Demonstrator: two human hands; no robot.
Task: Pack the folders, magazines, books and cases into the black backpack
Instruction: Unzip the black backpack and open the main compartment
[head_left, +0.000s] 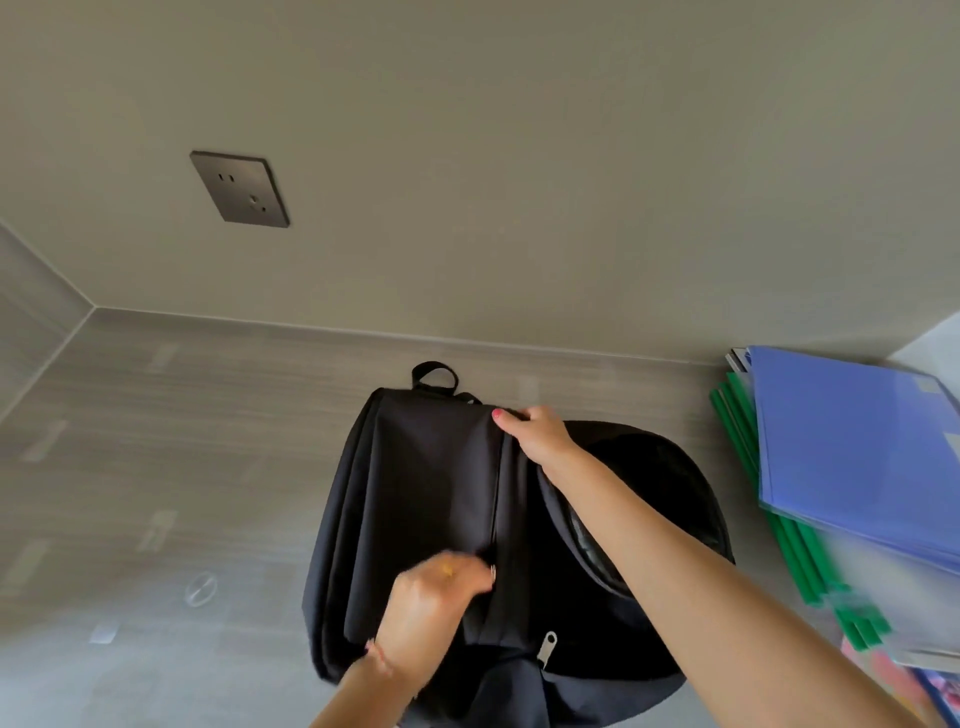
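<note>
The black backpack (415, 499) lies on the grey wood-grain table, its carry loop pointing at the wall. My right hand (535, 434) pinches the fabric at the top of a long zip seam. My left hand (431, 608), blurred, is closed on a small zipper pull partway down that seam. To the right of the seam the bag's rounded compartment (649, 499) gapes open and dark. A silver zipper pull (546, 648) hangs loose near the bag's lower end. At the right edge lies a stack with a blue folder (857, 452) on top and green-spined folders (779, 525) under it.
The table (156, 467) meets a beige wall at the back, with a dark power socket (240, 188) on it. More colourful covers (904, 686) show under the stack at the lower right. Several pieces of clear tape are stuck on the table's left part.
</note>
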